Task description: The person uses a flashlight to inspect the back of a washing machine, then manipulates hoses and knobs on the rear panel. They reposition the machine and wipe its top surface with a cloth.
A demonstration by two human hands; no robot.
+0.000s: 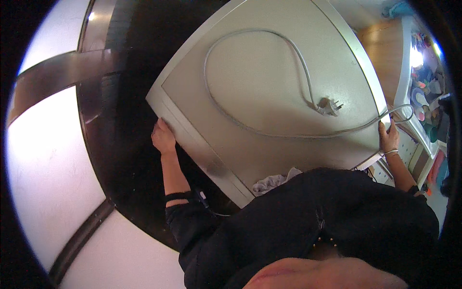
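A large, box-shaped appliance [269,72] with a pale grey-beige top fills the middle of the head view; its exact kind cannot be told. My left hand [163,137] grips its left edge, the fingers partly hidden over the side. On the right edge my right hand [389,137] is closed round the rim near a corner, close to where the cord passes over. A grey power cord [208,82] lies in a wide loop on the top, and its plug [330,107] rests there with the pins pointing right. A crumpled light cloth [274,183] sits at the near edge, against my dark top.
Dark floor [134,159] lies left of the appliance, beside large white panels [53,178] with dark strips between them. A thin cable [211,207] runs below my left forearm. At the far right stands a pale-framed container [426,91] full of mixed colourful items, next to a wooden panel [382,53].
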